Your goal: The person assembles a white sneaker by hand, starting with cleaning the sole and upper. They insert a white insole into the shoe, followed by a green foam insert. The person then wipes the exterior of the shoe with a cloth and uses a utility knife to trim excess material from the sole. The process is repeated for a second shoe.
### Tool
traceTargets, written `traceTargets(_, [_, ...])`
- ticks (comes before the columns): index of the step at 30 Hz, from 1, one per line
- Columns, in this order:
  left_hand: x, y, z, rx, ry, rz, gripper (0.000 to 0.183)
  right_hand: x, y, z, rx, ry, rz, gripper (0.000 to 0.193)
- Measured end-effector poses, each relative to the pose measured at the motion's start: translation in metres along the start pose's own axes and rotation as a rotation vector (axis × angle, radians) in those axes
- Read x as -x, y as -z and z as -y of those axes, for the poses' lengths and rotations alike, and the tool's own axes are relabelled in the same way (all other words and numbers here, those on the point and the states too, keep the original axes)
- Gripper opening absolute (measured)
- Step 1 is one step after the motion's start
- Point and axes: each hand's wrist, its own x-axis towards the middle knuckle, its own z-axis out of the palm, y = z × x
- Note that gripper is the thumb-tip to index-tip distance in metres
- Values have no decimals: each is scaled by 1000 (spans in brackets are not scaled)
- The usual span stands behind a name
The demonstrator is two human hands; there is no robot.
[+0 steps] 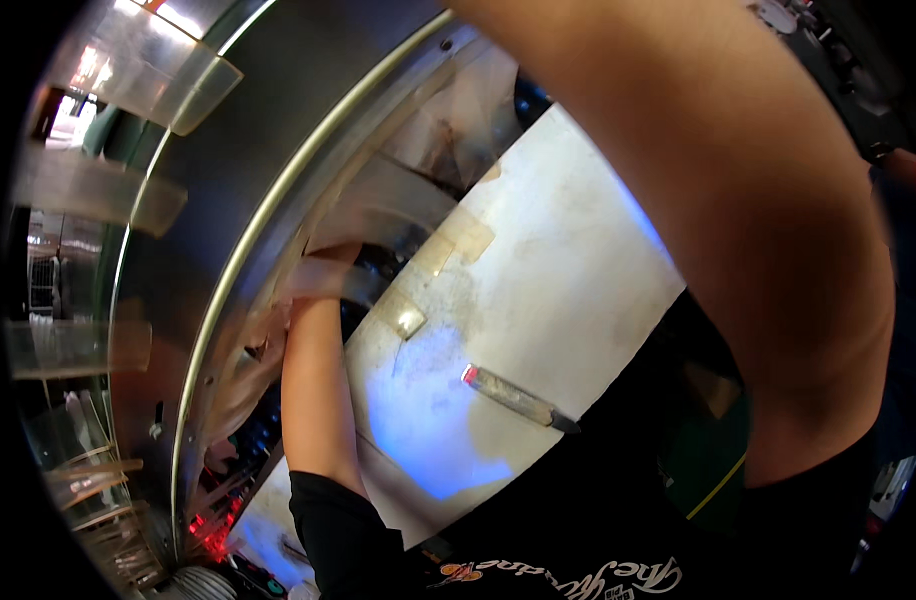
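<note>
My left forearm rises past the left edge of a worn white board (558, 260). My left hand (323, 265) reaches in behind a hazy clear plastic strip (348, 283), next to a dark gap; its fingers are hidden, so I cannot make out any grip. My right forearm (668, 150) crosses the upper right and leaves through the top edge, with the hand out of the picture. On the board lies a slim grey tool (518, 397) with a pink end and a dark tip, touched by neither hand.
A dark panel with a curved metal rail (268, 205) runs along the left. Clear plastic bins (168, 75) stick out beyond it. Pieces of yellowed tape (463, 240) mark the board's left edge. Red lights (210, 535) glow at the lower left.
</note>
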Motion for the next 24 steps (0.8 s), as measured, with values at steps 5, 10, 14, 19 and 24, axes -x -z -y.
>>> traceTargets(5, [-25,-19,-34,52,173,56,38,-8,-10,2,-34,-69,27,26])
traceTargets(10, [-18,-28,-68,337,255,-13,40,5,-27,0,-168,-192,-152,31])
traceTargets(14, [51,9,-65,1202,306,-114,44,-8,-48,21,13,-111,-92,41])
traceTargets(19, [229,83,-33,1753,16,132,54,-2,-65,-49,113,-82,-104,41])
traceTargets(24, [412,130,71,1281,-18,-379,68,8,-25,-8,-220,-234,97,39])
